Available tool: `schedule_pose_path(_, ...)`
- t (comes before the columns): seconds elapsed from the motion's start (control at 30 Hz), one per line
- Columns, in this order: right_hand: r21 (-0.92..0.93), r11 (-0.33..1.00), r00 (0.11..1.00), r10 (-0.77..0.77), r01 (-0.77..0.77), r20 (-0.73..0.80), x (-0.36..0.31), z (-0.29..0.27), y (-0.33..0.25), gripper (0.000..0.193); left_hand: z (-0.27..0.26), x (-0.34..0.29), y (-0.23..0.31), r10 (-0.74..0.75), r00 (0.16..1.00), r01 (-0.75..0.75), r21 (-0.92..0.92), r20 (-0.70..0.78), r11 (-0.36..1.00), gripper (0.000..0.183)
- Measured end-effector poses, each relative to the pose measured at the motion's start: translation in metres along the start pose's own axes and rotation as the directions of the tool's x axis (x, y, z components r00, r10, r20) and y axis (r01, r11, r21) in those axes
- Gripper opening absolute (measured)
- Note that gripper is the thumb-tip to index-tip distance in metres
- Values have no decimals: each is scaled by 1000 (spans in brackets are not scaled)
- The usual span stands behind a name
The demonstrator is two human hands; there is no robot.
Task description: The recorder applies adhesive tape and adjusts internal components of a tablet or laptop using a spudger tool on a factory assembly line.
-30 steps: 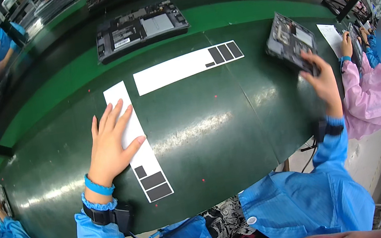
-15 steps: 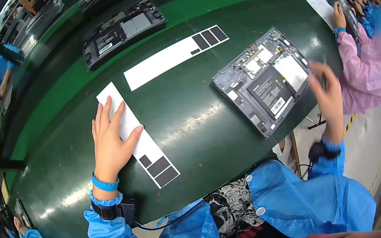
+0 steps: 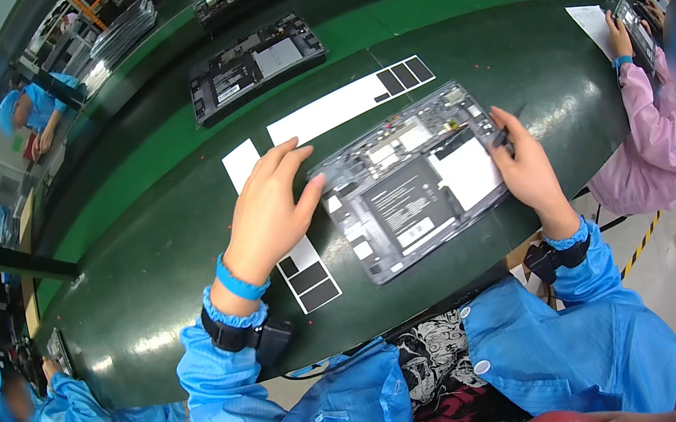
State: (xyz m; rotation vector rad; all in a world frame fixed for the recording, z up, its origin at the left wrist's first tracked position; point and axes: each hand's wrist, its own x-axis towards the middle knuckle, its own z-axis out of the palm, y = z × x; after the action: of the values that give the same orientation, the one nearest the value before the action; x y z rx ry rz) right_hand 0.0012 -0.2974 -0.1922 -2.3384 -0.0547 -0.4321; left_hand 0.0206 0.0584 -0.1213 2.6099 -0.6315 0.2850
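An opened laptop base (image 3: 418, 185), with a black battery and exposed circuit boards, lies in front of me on the green bench, slightly blurred. My left hand (image 3: 271, 208) hovers by its left edge, fingers apart and thumb near the corner. That hand partly covers a white strip with black patches (image 3: 312, 286). At the laptop's right edge is my right hand (image 3: 526, 168), fingers curled round a thin dark tool (image 3: 502, 136) whose exact kind I cannot make out. A second white strip with black patches (image 3: 331, 112) lies just beyond the laptop.
Another opened laptop base (image 3: 257, 65) sits farther back on the bench (image 3: 158, 248). On the right, a person in pink (image 3: 647, 127) handles a device beside a white sheet (image 3: 590, 30). People in blue work at the left, one near the bench's end (image 3: 92, 418).
The laptop base has shifted left and turned straighter. My left hand has come off the white strip toward the laptop's left side. My right hand has closed in on its right edge.
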Motion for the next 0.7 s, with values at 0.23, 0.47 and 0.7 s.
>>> schedule_pose_path(0.23, 636, 771, 963, -181, 13, 199, 112, -29, -56, 43, 11, 83, 20, 128, 970, -129, -11, 205, 992, 40)
schedule_pose_path(0.47, 563, 788, 881, -58, -248, 469, 157, 49, -21, 40, 78, 101, -15, 153, 926, -123, -107, 344, 987, 62)
schedule_pose_path(0.7, 481, 874, 925, -123, -71, 360, 157, 58, -8, 23, 77, 99, -11, 184, 951, -186, -15, 249, 982, 67)
